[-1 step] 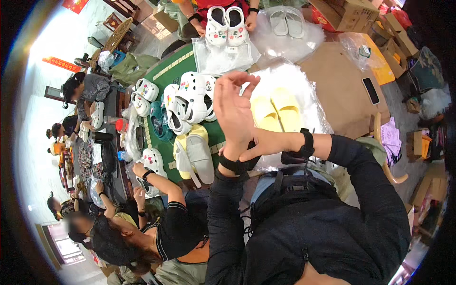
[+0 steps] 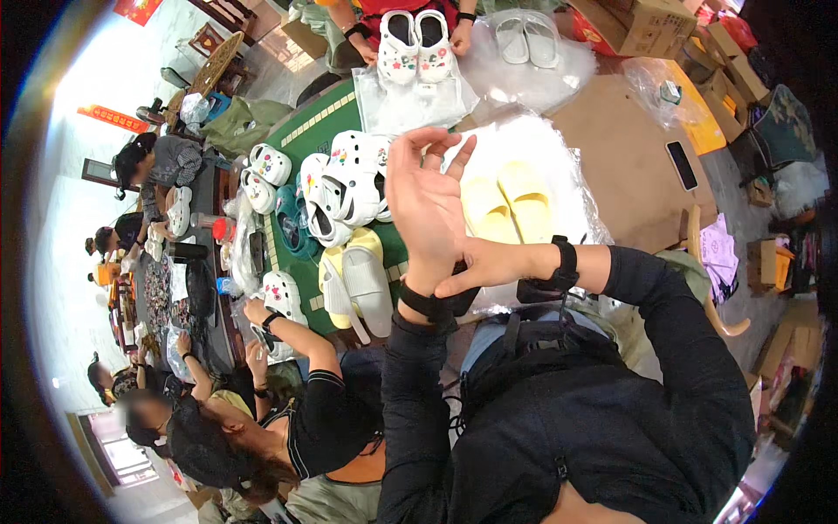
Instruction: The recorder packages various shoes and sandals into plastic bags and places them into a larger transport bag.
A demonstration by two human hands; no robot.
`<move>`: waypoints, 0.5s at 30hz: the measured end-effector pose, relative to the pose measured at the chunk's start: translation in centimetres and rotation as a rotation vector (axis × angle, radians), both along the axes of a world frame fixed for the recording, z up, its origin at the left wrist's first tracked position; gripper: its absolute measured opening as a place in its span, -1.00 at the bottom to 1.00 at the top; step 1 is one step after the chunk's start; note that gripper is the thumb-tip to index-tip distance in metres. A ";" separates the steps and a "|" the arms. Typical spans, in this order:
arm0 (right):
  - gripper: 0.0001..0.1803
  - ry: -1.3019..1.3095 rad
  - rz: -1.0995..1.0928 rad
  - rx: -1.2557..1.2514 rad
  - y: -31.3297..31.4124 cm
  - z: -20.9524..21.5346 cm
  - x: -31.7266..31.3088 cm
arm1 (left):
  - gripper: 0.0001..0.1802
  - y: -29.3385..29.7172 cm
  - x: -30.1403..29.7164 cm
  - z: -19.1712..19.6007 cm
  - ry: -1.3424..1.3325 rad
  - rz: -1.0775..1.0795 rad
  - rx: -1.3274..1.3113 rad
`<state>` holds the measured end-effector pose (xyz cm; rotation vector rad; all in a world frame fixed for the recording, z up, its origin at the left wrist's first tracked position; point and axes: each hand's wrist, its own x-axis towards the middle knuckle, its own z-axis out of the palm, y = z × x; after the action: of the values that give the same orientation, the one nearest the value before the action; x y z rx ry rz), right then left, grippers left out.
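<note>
My left hand (image 2: 426, 205) is raised over the table with its palm in view, fingers loosely bent and apart, holding nothing. Around that wrist runs a black wristband (image 2: 422, 303). My right hand (image 2: 493, 265) comes across from the right and wraps round the left wrist at this band, its thumb lying over the front; its other fingers are mostly hidden. Behind my hands, a pair of yellow slides (image 2: 529, 205) lies on a clear plastic bag (image 2: 572, 196). Left of my left hand are white clogs (image 2: 353, 188) with charms and grey slides (image 2: 368, 284).
A person across the table has both hands (image 2: 461, 39) beside white clogs (image 2: 417, 52). Another person's arm (image 2: 301, 336) reaches in at my left. Brown cardboard (image 2: 624, 157) bears a phone (image 2: 681, 166). Green mat (image 2: 319, 122), pale slides (image 2: 528, 42) and boxes (image 2: 655, 31) surround the work area.
My left hand has tilted slightly left and up, its fingers a little more spread. My right hand keeps its hold at the left wrist. The shoes have not moved.
</note>
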<state>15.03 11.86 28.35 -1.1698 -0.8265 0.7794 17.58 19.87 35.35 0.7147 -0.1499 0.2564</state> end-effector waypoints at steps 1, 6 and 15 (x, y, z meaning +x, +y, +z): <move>-0.47 0.038 0.032 -0.126 0.1 0.4 -0.1 | -0.67 0.2 0.0 0.4 0.063 0.004 -0.085; -0.40 0.063 0.007 -0.180 1.0 0.6 -0.9 | -0.84 1.5 1.7 -0.9 -0.250 0.667 0.865; -0.31 0.093 0.096 -0.159 0.4 1.9 -0.4 | -0.88 -0.4 1.4 -1.1 -0.379 0.166 1.002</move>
<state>14.61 12.29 30.24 -1.2311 -0.7582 0.9858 19.02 19.44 34.21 1.6738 -0.6056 0.4820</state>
